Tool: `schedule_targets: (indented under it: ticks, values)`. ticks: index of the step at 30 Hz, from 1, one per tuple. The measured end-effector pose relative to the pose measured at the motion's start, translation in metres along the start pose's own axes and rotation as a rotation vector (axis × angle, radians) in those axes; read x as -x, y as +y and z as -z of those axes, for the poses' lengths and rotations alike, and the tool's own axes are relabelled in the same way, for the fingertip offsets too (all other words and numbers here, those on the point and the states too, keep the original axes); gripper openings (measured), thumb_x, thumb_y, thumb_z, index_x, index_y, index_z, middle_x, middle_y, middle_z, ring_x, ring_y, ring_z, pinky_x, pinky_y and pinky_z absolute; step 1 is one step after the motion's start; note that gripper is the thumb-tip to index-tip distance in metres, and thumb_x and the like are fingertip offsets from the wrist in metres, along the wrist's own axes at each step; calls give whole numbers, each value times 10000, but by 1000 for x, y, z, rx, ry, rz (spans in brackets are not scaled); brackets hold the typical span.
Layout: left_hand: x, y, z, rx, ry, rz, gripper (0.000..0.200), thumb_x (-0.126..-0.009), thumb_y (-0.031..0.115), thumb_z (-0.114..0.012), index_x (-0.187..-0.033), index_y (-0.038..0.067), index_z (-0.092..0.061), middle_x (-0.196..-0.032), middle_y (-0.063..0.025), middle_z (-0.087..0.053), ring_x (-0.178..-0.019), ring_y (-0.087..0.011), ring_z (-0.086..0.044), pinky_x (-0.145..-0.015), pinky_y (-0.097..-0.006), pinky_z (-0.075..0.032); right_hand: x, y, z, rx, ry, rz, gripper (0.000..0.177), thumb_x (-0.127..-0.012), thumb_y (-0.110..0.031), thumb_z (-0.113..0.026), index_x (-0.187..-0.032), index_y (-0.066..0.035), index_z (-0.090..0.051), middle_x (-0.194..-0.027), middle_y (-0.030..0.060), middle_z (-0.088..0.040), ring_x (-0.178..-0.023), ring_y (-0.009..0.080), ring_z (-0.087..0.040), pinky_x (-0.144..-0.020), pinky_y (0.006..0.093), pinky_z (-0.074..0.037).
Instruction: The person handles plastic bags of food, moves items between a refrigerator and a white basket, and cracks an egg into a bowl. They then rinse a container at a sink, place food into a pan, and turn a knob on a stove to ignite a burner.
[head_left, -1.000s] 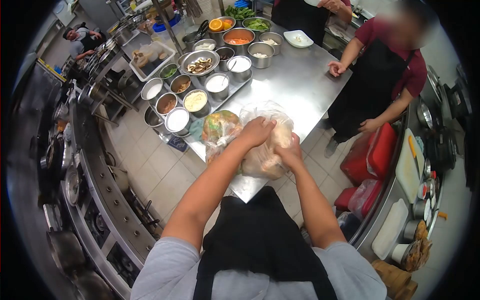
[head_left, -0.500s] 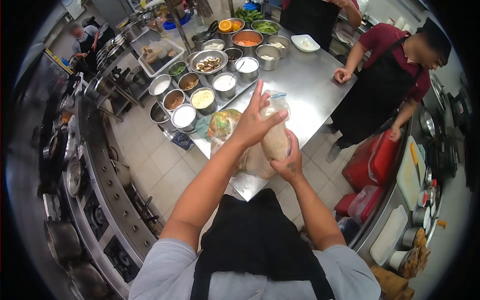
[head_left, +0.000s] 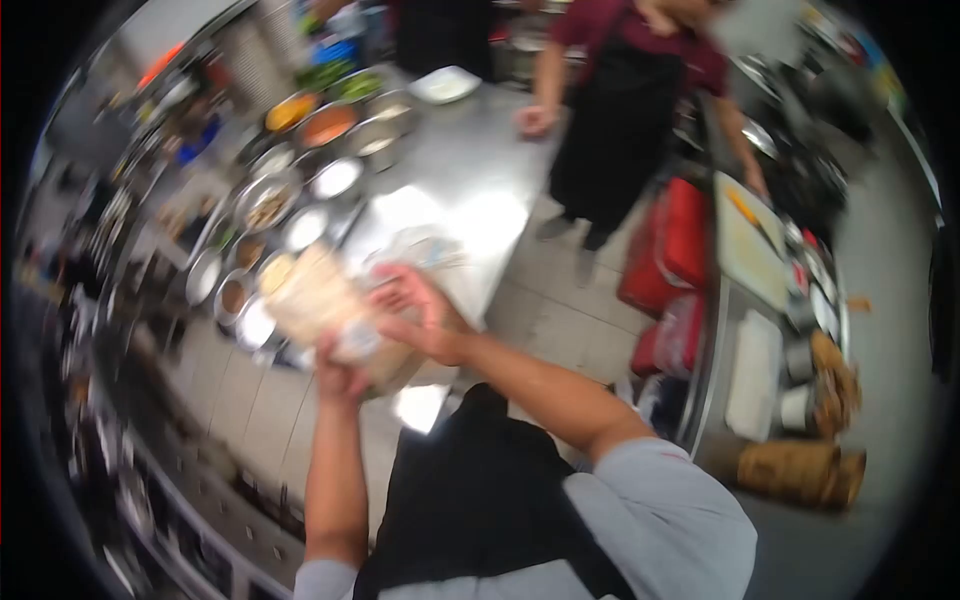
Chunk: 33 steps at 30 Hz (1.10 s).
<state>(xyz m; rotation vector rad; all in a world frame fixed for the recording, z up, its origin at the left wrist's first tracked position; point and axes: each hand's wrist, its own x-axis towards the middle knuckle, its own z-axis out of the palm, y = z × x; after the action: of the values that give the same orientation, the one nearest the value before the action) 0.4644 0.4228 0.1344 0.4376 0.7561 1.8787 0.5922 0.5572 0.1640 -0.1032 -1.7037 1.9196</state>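
Bright glare on steel tabletop (head_left: pixel 455 190), motion blur throughout, dark curved fisheye edges

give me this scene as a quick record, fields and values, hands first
left hand: grips the lower end of a pale bag (left hand)
right hand: open beside the bag; contact unclear through blur
bag contents: pale, too blurred to name
surface: metal table
on table: clear plastic, white dish
far left of table: metal containers of food, one orange inside
across table: person in maroon top and black apron
right counter: cutting board with orange-handled knife
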Motion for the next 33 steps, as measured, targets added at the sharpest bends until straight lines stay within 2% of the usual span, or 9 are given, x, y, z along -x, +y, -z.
schedule_targets:
  ticks: [1,2,4,7,13,15,21,23,33]
  values:
    - [2,-4,2,208,26,5,766,-789,520,-587,-1367,77,-351,-1230,-163,-532,-1108,-362,-545,-915,-534,-453,-1,38,5,-350,140,-102,474,-862,-254,-660,-1218,-25,-446,-1019,49,-591,-899,153,-567,-820,329,-455]
    - [11,-6,3,235,4,15,768,-793,542,-566,-1375,95,-342,-1196,-160,-545,-1084,-378,-547,-891,-561,-452,-1,56,21,255,298,-262,378,-862,-223,-633,-1141,-19,-480,-963,78,-611,-783,206,-589,-778,360,-470]
    - [28,-6,-8,277,-52,-5,770,-797,580,-526,-1389,130,-326,-1108,-158,-566,-1018,-391,-553,-837,-589,-455,5,89,41,676,276,-595,368,-801,-176,-637,-1106,-32,-490,-1038,136,-562,-943,314,-589,-774,375,-514]
    - [40,8,-7,244,-20,-11,792,-791,624,-494,-1395,148,-309,-991,-160,-568,-925,-361,-550,-798,-559,-457,-9,112,11,1120,438,-678,417,-761,-177,-639,-1129,-66,-479,-1164,151,-498,-1077,412,-504,-816,414,-515]
    - [43,12,9,257,73,47,833,-757,623,-540,-1349,77,-329,-1029,-191,-557,-936,-384,-550,-838,-522,-455,-51,160,8,1205,579,-829,480,-871,-85,-520,-1328,-132,-379,-1221,175,-431,-1152,363,-446,-783,396,-543]
    - [40,14,11,266,-39,72,815,-770,561,-564,-1361,58,-312,-1089,-200,-541,-976,-374,-557,-833,-509,-487,-55,176,19,1091,667,-783,328,-971,-295,-344,-1253,-176,-460,-1245,158,-480,-1163,340,-446,-839,574,-476]
    - [26,24,1,275,-187,42,777,-796,421,-590,-1389,34,-272,-1214,-203,-486,-1059,-325,-572,-867,-491,-525,-37,163,65,888,523,-914,499,-942,-385,-409,-1324,-63,-401,-1284,220,-487,-1181,356,-485,-940,433,-450]
    - [17,21,-2,301,-162,15,742,-799,396,-597,-1371,24,-305,-1194,-195,-507,-1019,-330,-598,-873,-493,-521,-24,105,65,979,74,-955,646,-859,-338,-612,-1368,-42,-348,-1324,171,-481,-1196,323,-484,-1022,383,-392]
    - [-55,-11,-25,164,-39,248,617,-799,346,-592,-1278,-10,-436,-1091,-164,-604,-953,-281,-633,-850,-403,-528,36,56,70,90,295,20,668,-844,-277,-636,-1392,-63,-321,-1340,118,-459,-1157,255,-500,-991,362,-426]
